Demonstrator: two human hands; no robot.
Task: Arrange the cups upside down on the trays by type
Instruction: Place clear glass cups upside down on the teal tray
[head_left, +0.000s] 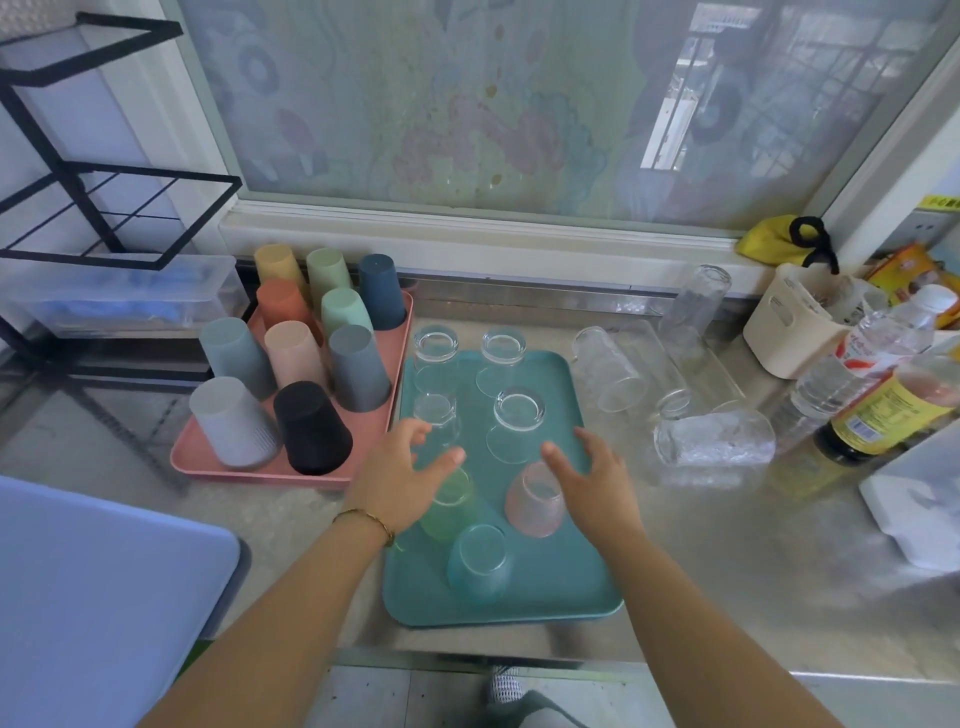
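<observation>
A pink tray (208, 462) on the left carries several coloured plastic cups (311, 426) turned upside down. Beside it a teal tray (571, 587) bears inverted clear glasses (517, 410) at the back and tinted ones in front: green (452, 506), pink (535, 501) and teal (478, 561). My left hand (400, 475) hovers with spread fingers over the green glass, holding nothing. My right hand (597, 480) hangs beside the pink glass, fingers loose. Right of the teal tray, clear textured glasses (714, 439) lie on their sides on the steel counter; a tall one (693, 306) stands inverted.
Sauce and water bottles (878, 405) and a cream tub (789, 322) crowd the right side. A black wire rack (104, 208) and a clear box (124, 296) stand at the back left. A blue surface (93, 597) fills the lower left. The window sill (467, 234) runs behind.
</observation>
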